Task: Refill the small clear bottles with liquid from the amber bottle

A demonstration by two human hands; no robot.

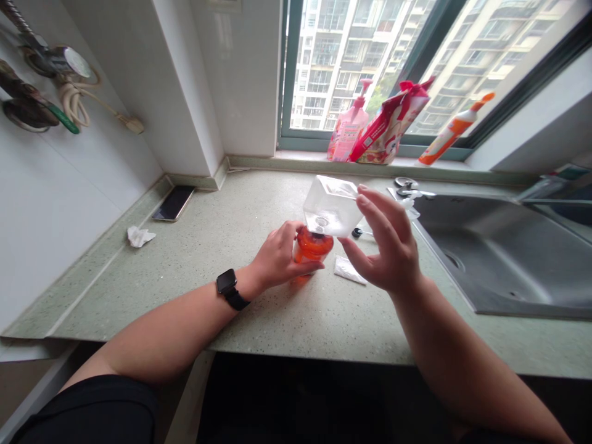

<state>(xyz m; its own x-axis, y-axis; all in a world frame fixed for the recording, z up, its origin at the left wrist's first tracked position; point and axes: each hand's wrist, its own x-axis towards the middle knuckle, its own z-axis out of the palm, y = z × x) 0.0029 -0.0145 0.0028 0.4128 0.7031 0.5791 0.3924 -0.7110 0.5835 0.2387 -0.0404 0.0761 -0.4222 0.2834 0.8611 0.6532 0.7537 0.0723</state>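
My left hand (277,256), with a black watch on the wrist, is wrapped round a small orange bottle (314,248) that stands on the green speckled counter (259,308). A clear square plastic container (332,206) sits tilted on top of the bottle's mouth. My right hand (386,243) is at the container's right side, fingers spread and touching its edge. A small white sachet (349,270) lies on the counter just below my right hand.
A steel sink (509,259) is at the right. On the window sill stand a pink pump bottle (349,126), a red refill pouch (391,123) and an orange squeeze bottle (453,129). A phone (174,203) and a crumpled tissue (139,235) lie at the left.
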